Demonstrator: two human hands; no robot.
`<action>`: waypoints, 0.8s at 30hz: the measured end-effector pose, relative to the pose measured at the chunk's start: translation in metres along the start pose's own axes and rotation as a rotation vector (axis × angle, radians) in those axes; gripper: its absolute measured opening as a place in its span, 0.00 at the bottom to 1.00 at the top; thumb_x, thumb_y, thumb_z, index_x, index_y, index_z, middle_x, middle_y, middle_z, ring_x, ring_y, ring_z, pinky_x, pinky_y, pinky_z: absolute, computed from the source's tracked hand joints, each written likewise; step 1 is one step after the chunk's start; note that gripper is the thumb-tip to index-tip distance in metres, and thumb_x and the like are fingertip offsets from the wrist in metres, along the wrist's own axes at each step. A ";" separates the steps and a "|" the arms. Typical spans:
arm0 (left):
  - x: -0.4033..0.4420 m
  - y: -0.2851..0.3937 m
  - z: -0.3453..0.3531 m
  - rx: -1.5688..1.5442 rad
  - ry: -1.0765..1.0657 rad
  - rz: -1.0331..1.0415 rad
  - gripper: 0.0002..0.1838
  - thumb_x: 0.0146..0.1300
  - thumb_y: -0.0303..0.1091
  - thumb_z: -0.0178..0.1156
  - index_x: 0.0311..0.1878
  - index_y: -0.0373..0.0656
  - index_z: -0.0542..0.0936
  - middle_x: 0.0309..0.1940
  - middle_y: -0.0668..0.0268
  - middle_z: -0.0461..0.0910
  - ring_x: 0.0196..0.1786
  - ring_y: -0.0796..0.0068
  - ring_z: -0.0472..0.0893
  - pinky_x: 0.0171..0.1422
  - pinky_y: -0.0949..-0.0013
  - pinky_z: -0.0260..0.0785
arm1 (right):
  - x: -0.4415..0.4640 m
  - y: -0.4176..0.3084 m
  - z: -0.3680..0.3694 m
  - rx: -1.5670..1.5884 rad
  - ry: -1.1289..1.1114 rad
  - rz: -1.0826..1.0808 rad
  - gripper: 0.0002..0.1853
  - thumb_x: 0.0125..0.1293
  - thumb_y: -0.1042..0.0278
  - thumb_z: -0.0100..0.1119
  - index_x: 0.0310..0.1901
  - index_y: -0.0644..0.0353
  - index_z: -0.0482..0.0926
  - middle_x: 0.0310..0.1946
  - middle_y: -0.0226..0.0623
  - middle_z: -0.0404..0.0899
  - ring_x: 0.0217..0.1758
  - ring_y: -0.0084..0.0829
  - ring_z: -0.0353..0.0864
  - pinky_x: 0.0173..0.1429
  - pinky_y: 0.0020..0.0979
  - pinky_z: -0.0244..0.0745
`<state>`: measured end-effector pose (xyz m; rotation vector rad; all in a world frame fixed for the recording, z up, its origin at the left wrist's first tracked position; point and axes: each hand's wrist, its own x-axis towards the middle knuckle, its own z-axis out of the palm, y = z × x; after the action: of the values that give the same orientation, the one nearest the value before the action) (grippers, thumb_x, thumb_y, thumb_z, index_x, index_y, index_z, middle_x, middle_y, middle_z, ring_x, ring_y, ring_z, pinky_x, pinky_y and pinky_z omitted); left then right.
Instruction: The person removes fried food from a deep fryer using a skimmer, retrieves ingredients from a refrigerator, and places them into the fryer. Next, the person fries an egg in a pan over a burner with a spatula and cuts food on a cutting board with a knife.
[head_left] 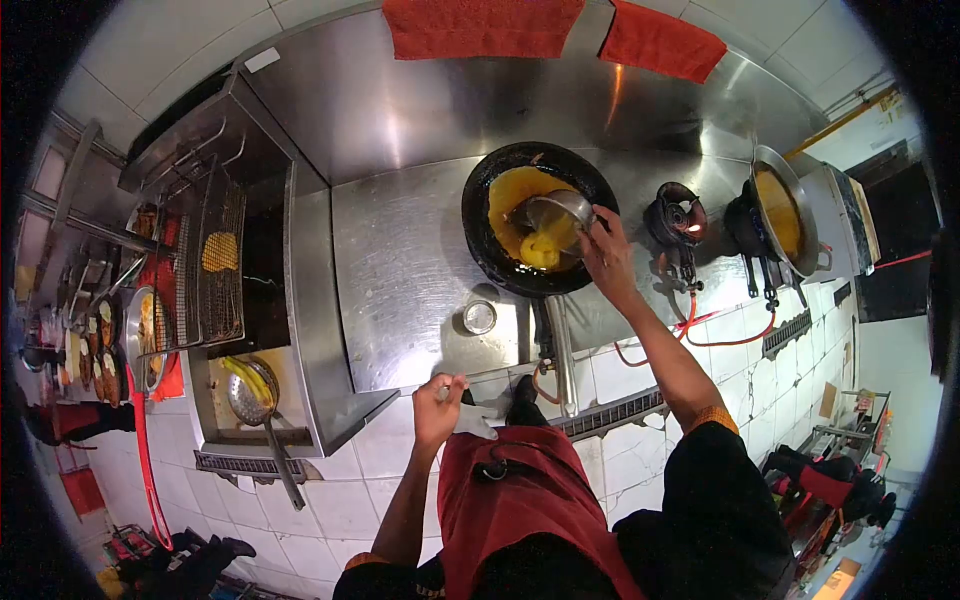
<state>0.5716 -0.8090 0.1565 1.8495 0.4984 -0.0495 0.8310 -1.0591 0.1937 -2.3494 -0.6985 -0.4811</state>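
Observation:
My right hand [606, 258] grips a small metal bowl [566, 208] and tilts it low over the black wok [482, 262]. Thick yellow liquid [540, 250], which looks like beaten egg, runs from the bowl into the wok. A thin yellow layer [520, 188] spreads over the wok's bottom. The wok's long metal handle [562, 360] points toward me. My left hand [438, 410] hangs by the counter's front edge, fingers curled in, with nothing visible in them. Nearest to it on the steel counter [400, 280] stands a small round metal container [479, 317].
Right of the wok is a gas burner [678, 215] with a small flame, then a wide pan [785, 215] of yellow liquid. Red hoses [690, 325] hang below. On the left are a fryer basket [220, 250] and a skimmer [250, 390]. Other people [835, 485] are nearby.

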 end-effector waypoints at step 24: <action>-0.096 -0.120 -0.048 -0.270 0.071 -0.111 0.12 0.52 0.14 0.51 0.38 0.40 0.75 0.28 0.66 0.76 0.35 0.78 0.75 0.40 0.73 0.68 | -0.001 -0.008 -0.019 -0.369 -0.416 -0.576 0.06 0.56 0.74 0.57 0.35 0.60 0.73 0.62 0.50 0.64 0.42 0.45 0.81 0.38 0.41 0.81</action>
<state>0.4305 -0.7657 0.0911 1.5624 0.6260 0.0089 0.8226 -1.0667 0.2107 -2.5994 -1.6252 -0.3831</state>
